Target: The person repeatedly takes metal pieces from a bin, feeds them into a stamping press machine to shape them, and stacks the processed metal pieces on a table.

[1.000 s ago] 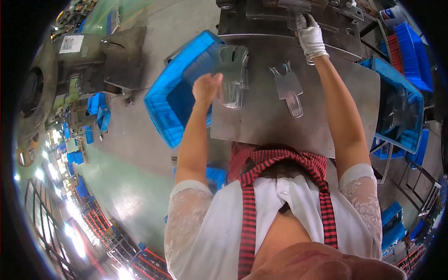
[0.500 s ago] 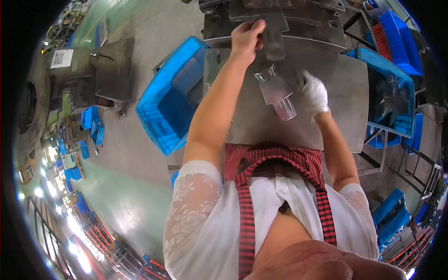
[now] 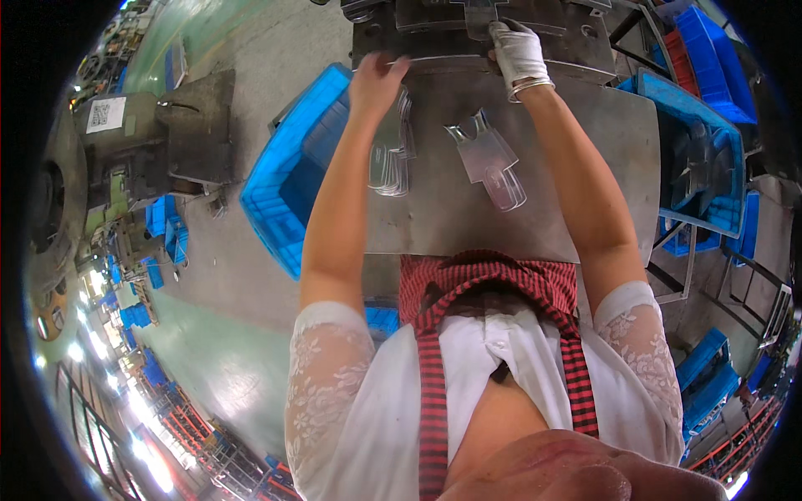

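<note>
My right hand (image 3: 520, 55), in a white glove, grips the near end of a flat metal plate (image 3: 479, 23) at the dark metal die (image 3: 418, 43) at the far side of the table. My bare left hand (image 3: 376, 85) is open, thumb and fingers apart. It is over the far left of the table, by a stack of thin cut metal plates (image 3: 389, 169), and appears to hold nothing. In the middle of the steel tabletop (image 3: 451, 230) lie a few overlapping shiny metal plates (image 3: 489, 159), with two prongs at the far end and a rounded near end.
A large blue bin (image 3: 288, 192) stands against the table's left side. On the right, another blue bin (image 3: 710, 188) holds metal pieces, with blue and red crates (image 3: 710, 67) beyond it. Farther left stands a dark machine (image 3: 196, 125).
My left hand has let go of the metal plate at the die and moved left. My right hand has moved from the tabletop to the die and now grips a plate there.
</note>
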The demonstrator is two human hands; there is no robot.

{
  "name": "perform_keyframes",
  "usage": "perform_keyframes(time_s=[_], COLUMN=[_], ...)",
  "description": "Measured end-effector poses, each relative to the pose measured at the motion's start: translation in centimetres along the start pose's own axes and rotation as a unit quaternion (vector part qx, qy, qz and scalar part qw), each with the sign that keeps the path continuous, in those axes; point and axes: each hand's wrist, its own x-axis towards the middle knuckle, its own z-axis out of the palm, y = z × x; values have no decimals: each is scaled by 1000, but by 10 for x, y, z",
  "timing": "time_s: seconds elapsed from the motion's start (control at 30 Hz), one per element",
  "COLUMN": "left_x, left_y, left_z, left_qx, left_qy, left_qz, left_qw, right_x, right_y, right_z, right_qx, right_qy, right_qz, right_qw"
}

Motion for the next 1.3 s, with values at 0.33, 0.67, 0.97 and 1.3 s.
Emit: perform_keyframes(time_s=[0.33,0.67,0.97,1.3], left_x=[-116,-102,-42,52], left_y=[-88,-24,85,121], left_z=[-38,-65,31,80], left_qx=[56,-362,-531,-328], left_qy=[-109,-54,-112,-76], left_qz=[-236,-286,-197,-300], left_qw=[964,885,817,892], right_x=[9,18,-155,-2], right_y=[4,18,63,-6], right_z=[-8,-36,-112,-4], right_qx=[10,-136,-551,-35], right_qy=[-26,-112,-285,31], right_qz=[8,-170,-51,-51], right_qw=[1000,970,783,998])
